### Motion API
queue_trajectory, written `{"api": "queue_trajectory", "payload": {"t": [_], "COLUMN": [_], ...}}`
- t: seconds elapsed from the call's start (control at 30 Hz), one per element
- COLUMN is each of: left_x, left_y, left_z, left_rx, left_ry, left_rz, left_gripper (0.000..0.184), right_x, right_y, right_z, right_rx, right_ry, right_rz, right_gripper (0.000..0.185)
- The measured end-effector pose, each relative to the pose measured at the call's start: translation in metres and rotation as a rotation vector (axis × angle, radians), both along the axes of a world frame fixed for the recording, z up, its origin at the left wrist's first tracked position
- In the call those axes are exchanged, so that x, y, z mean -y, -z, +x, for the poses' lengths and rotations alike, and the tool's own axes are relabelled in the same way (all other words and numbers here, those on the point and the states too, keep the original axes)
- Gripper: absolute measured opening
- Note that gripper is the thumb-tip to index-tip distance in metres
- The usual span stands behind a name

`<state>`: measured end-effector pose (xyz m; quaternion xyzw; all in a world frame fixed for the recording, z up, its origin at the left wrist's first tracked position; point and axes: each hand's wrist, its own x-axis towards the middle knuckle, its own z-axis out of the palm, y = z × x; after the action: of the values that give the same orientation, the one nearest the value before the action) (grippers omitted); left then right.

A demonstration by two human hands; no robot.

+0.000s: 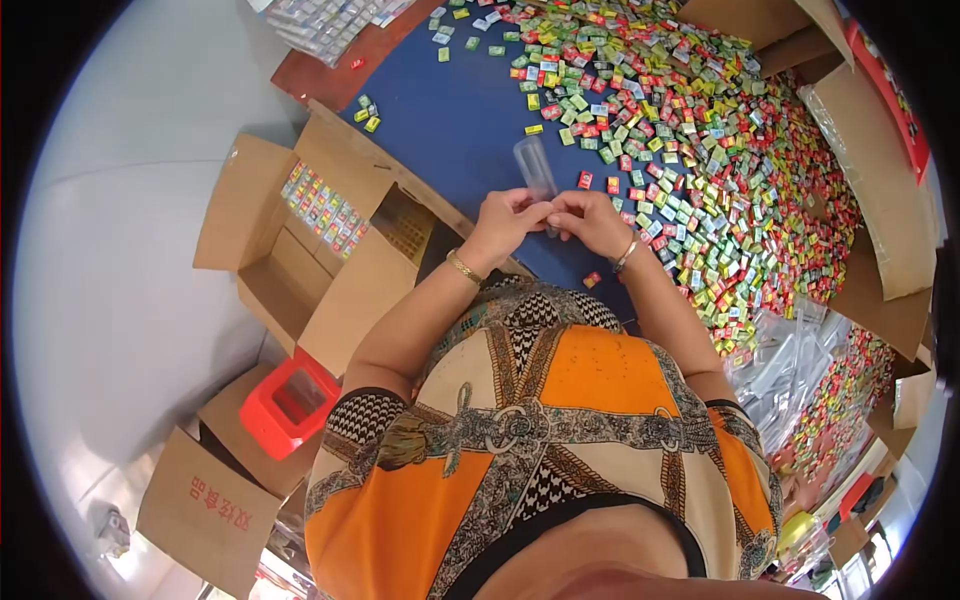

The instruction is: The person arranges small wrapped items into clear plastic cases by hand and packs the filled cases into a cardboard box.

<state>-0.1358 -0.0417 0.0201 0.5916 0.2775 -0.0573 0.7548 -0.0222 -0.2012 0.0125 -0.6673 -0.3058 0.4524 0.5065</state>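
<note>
My left hand [505,226] and my right hand [594,224] meet at the near edge of a blue tabletop [440,120]. Between them is a long clear plastic sleeve [534,165], its far end pointing away over the blue surface. Fingers of both hands are pinched at its near end, which they largely hide. The sleeve looks see-through, with nothing visible in its far part. Small wrapped candies [585,180] in red, green and yellow lie just beyond my right hand. One red piece [592,280] sits below my right wrist.
A large heap of wrapped candies [740,170] spreads across the right. Clear plastic sleeves [785,350] are piled at the lower right. An open carton [285,290] on the left holds rows of packed candies [325,208]. Below it is a red plastic container [290,405].
</note>
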Motion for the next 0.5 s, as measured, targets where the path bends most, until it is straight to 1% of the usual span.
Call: {"api": "queue_trajectory", "payload": {"t": [0.07,0.1,0.2,0.23,0.33,0.37,0.43,0.47,0.5], "left_x": [0.002,0.004,0.011,0.012,0.011,0.006,-0.017,-0.031,-0.046], "left_y": [0.002,0.002,0.003,0.001,-0.005,0.000,0.014,0.014,0.014], "left_z": [-0.003,-0.003,-0.004,-0.005,-0.006,-0.007,-0.012,-0.015,-0.020], "left_rx": [0.025,0.030,0.098,0.106,0.089,0.097,0.001,-0.010,-0.016], "left_ry": [0.072,0.081,-0.008,-0.004,-0.065,-0.052,-0.057,-0.028,-0.004], "left_rz": [0.020,0.021,0.056,0.053,0.058,0.051,0.338,0.733,1.130], "left_gripper": [0.023,0.023,0.019,0.019,0.017,0.017,0.019,0.020,0.021], "right_x": [0.006,0.008,0.013,0.012,0.006,0.005,0.004,0.004,0.006], "right_y": [0.002,0.003,0.005,0.005,0.000,-0.003,-0.016,-0.020,-0.022], "right_z": [-0.001,-0.001,-0.005,-0.008,-0.023,-0.026,-0.031,-0.032,-0.034], "right_rx": [-0.124,-0.119,-0.154,-0.147,0.226,0.234,0.550,0.711,0.720], "right_ry": [0.000,0.009,0.049,0.053,0.210,0.223,0.355,0.420,0.436], "right_rz": [0.038,0.039,0.095,0.093,0.025,0.019,-0.093,-0.153,-0.163], "right_gripper": [0.010,0.010,0.015,0.015,0.013,0.013,0.010,0.010,0.010]}}
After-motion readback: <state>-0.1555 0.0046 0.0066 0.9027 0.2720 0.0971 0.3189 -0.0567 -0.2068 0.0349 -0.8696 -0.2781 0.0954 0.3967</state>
